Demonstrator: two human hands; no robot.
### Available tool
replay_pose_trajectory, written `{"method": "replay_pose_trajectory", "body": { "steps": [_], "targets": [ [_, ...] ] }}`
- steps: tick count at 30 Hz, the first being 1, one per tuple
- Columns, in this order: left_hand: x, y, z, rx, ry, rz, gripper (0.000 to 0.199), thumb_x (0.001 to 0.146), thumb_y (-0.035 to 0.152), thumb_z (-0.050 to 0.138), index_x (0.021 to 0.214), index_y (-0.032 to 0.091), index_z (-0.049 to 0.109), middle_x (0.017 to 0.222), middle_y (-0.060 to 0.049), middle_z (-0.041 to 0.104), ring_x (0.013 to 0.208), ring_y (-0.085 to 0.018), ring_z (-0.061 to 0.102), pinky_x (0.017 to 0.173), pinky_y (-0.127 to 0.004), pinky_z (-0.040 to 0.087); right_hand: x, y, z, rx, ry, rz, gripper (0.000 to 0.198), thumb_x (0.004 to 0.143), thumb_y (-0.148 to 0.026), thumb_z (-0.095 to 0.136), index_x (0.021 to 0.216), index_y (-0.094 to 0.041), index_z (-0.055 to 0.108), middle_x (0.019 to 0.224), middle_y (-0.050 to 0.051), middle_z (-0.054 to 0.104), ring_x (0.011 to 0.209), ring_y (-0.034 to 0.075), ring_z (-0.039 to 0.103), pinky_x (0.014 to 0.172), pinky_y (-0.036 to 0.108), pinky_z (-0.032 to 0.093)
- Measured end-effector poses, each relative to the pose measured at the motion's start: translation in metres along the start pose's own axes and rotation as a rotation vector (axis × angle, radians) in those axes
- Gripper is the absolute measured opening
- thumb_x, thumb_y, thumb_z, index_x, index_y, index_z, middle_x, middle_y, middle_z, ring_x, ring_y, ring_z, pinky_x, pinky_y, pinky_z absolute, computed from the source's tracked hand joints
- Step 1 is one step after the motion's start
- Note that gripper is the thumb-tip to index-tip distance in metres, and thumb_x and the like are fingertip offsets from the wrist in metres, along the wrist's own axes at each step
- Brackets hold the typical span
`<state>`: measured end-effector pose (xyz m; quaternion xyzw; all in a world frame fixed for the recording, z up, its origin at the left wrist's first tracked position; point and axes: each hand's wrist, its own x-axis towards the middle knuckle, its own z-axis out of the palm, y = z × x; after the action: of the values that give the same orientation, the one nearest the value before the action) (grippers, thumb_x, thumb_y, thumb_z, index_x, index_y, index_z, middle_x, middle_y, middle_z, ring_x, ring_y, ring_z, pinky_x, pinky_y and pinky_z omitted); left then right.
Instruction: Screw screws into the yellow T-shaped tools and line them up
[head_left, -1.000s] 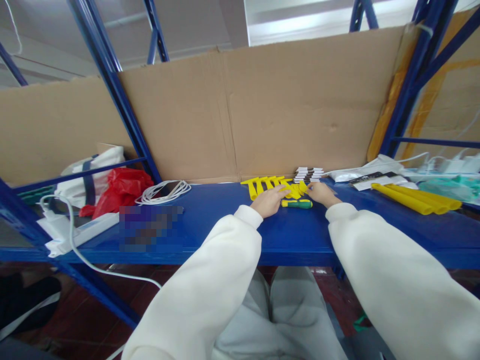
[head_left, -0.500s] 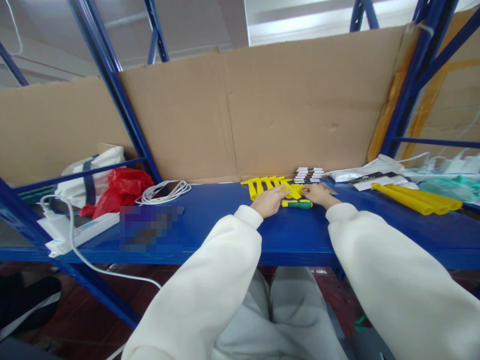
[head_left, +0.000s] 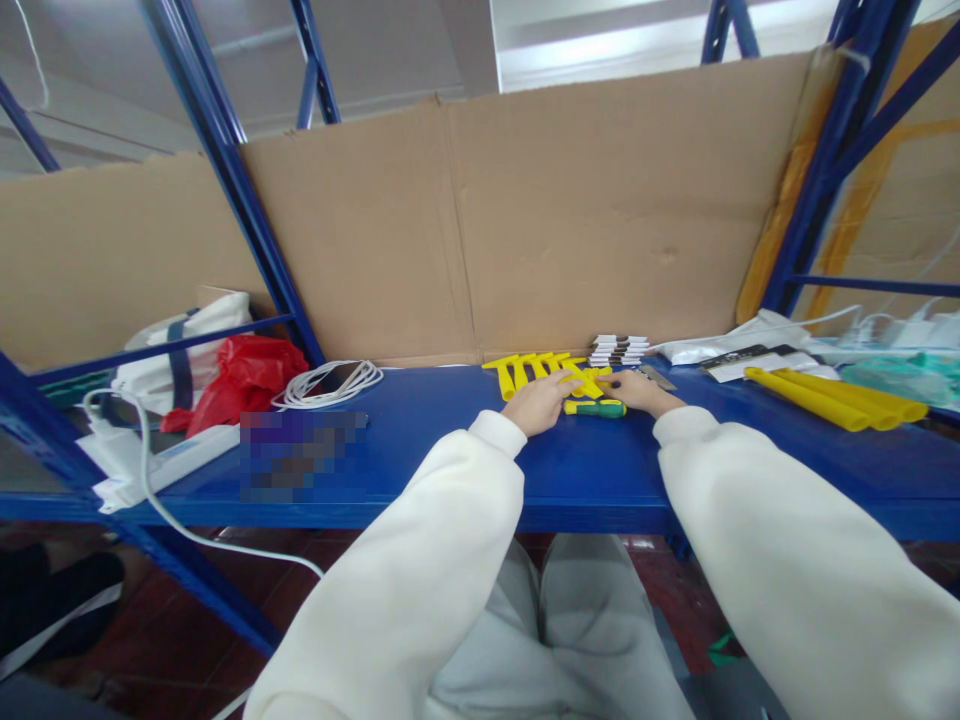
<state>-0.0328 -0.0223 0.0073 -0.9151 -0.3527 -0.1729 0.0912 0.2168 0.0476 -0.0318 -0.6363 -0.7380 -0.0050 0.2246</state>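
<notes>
Several yellow T-shaped plastic pieces (head_left: 521, 370) lie in a row on the blue shelf. My left hand (head_left: 536, 403) is closed on the yellow piece (head_left: 589, 383) at the row's right end, its fingers bent over it. My right hand (head_left: 637, 390) is closed at the same piece's right side, fingertips pinched together; what they hold is too small to tell. Just in front of both hands lies a green and yellow handle (head_left: 595, 408), like a screwdriver's. A flat greyish piece (head_left: 657, 377) shows behind my right hand.
Small black and white boxes (head_left: 618, 349) are stacked behind the hands. Yellow tubes (head_left: 840, 400) lie to the right. On the left are a coiled white cable (head_left: 330, 385), a red bag (head_left: 259, 375) and a power strip (head_left: 176, 465). Cardboard (head_left: 562, 220) walls the back.
My right hand's fingers have shifted very slightly at the yellow piece. My left hand stays where it was.
</notes>
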Motion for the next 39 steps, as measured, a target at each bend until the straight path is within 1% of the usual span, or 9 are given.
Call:
{"method": "replay_pose_trajectory", "body": {
  "steps": [3,6,12,17,20,23,28,34,39],
  "targets": [
    [0.001,-0.002,0.002,-0.003,0.010,0.006,0.054,0.095,0.004,0.047,0.143,0.022,0.062,0.157,-0.011,0.055,0.138,-0.024,0.059,0.116,-0.041,0.048,0.000,0.000,-0.002,0.011,-0.048,0.042,0.039,0.089,-0.047,0.065,0.119,-0.027,0.082,0.117,0.008,0.080,0.106,0.029,0.075,0.094,0.036,0.058],
    [0.001,-0.005,0.004,-0.011,0.023,0.024,0.055,0.094,0.004,0.047,0.143,0.023,0.062,0.156,-0.010,0.056,0.138,-0.024,0.060,0.116,-0.043,0.048,-0.003,-0.005,-0.005,0.008,-0.044,0.052,0.036,0.088,-0.040,0.066,0.118,-0.026,0.082,0.118,0.007,0.080,0.105,0.028,0.075,0.095,0.035,0.058],
    [0.002,-0.007,0.005,-0.012,0.018,0.036,0.055,0.094,0.005,0.045,0.145,0.020,0.061,0.156,-0.013,0.055,0.138,-0.025,0.059,0.117,-0.043,0.048,-0.006,-0.010,-0.008,0.026,-0.058,0.048,0.034,0.089,-0.029,0.065,0.118,-0.024,0.081,0.124,0.007,0.078,0.110,0.027,0.074,0.099,0.034,0.055],
    [0.001,-0.006,0.003,-0.015,0.027,0.023,0.056,0.092,0.003,0.047,0.144,0.022,0.062,0.156,-0.011,0.055,0.138,-0.024,0.059,0.118,-0.042,0.046,-0.006,-0.010,-0.008,0.023,-0.028,0.034,0.036,0.088,-0.033,0.067,0.121,-0.025,0.080,0.120,0.007,0.079,0.111,0.027,0.073,0.098,0.033,0.055],
    [0.001,-0.006,0.001,-0.013,0.028,-0.002,0.057,0.093,0.004,0.047,0.145,0.023,0.061,0.158,-0.010,0.054,0.139,-0.024,0.059,0.117,-0.042,0.047,-0.006,-0.010,-0.009,-0.001,-0.037,0.039,0.036,0.088,-0.035,0.067,0.121,-0.026,0.080,0.120,0.007,0.079,0.112,0.028,0.073,0.097,0.033,0.056],
    [0.001,-0.005,0.000,-0.004,0.023,-0.028,0.056,0.094,0.004,0.045,0.146,0.021,0.060,0.159,-0.011,0.052,0.137,-0.025,0.060,0.116,-0.043,0.048,-0.006,-0.009,-0.010,-0.026,-0.061,0.034,0.035,0.090,-0.031,0.065,0.121,-0.024,0.080,0.122,0.007,0.078,0.112,0.027,0.073,0.097,0.032,0.055],
    [0.001,-0.006,0.001,0.010,0.040,-0.024,0.056,0.094,0.005,0.045,0.146,0.022,0.060,0.157,-0.010,0.055,0.135,-0.024,0.061,0.116,-0.042,0.048,-0.005,-0.009,-0.010,-0.050,-0.077,0.016,0.038,0.091,-0.025,0.062,0.125,-0.021,0.078,0.125,0.007,0.077,0.111,0.024,0.074,0.099,0.031,0.055],
    [0.001,-0.007,0.000,0.002,0.031,-0.023,0.057,0.094,0.003,0.044,0.146,0.019,0.059,0.158,-0.011,0.053,0.138,-0.023,0.059,0.118,-0.040,0.046,-0.007,-0.011,-0.012,-0.041,-0.099,-0.009,0.043,0.090,-0.022,0.061,0.131,-0.021,0.075,0.125,0.006,0.077,0.109,0.027,0.074,0.098,0.034,0.057],
    [0.001,-0.005,-0.001,-0.002,0.030,-0.032,0.056,0.094,0.004,0.046,0.146,0.020,0.060,0.158,-0.012,0.054,0.138,-0.024,0.059,0.118,-0.038,0.046,-0.008,-0.013,-0.012,-0.034,-0.078,-0.036,0.043,0.091,-0.018,0.059,0.130,-0.019,0.075,0.130,0.007,0.075,0.113,0.025,0.073,0.103,0.034,0.054]
  ]
}}
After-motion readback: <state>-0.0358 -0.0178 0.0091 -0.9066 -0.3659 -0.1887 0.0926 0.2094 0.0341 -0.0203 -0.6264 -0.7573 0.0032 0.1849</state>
